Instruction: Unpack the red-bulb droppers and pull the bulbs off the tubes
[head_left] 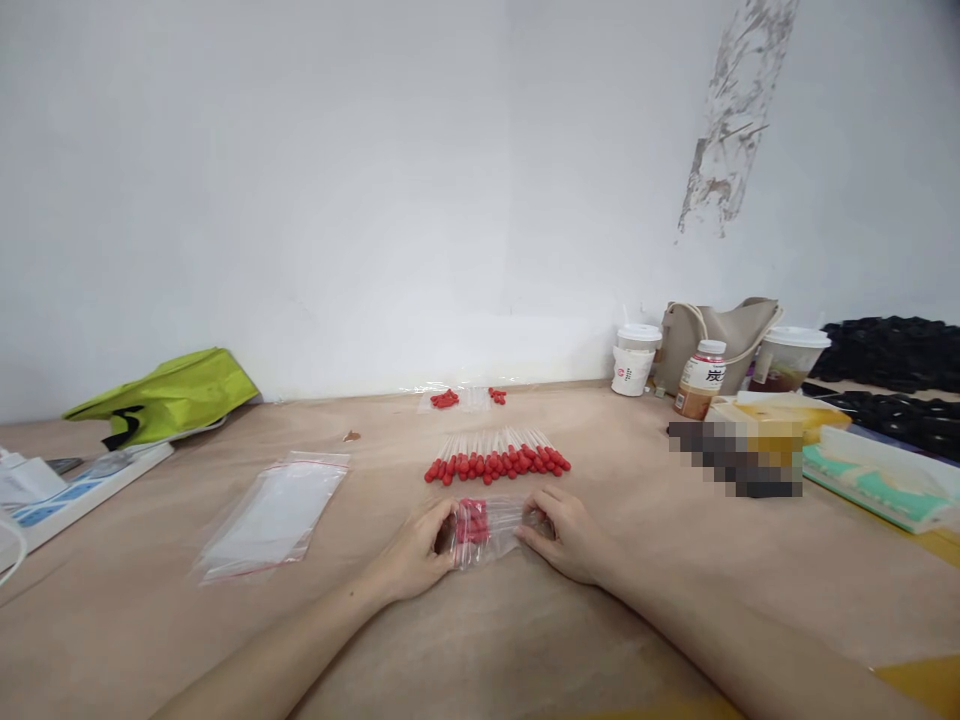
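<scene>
Both ends of a clear bag (504, 538) are held, with the left hand (420, 548) closed on its left end and the right hand (564, 532) curled with thumb and fingers on its right end. The bag lies level between them, near the middle of the brown surface (480, 650), with red pieces (473, 522) showing through the plastic close to the left fingers. Just beyond it on the far side, a row of red-tipped sticks (499, 462) is fanned out, red ends toward the hands. Farther off, near the wall, more red tips show in clear packets (475, 401). Left of the left hand, well apart, lies a stack of flat bags (274, 517) with red edge lines.

Writing shows on the far right: a white-capped bottle (702, 380) has a label with a large dark character, 炭, and a second one partly out of sight. Left of it, a lidded cup (634, 365) bears a small red mark and print too small to read.
</scene>
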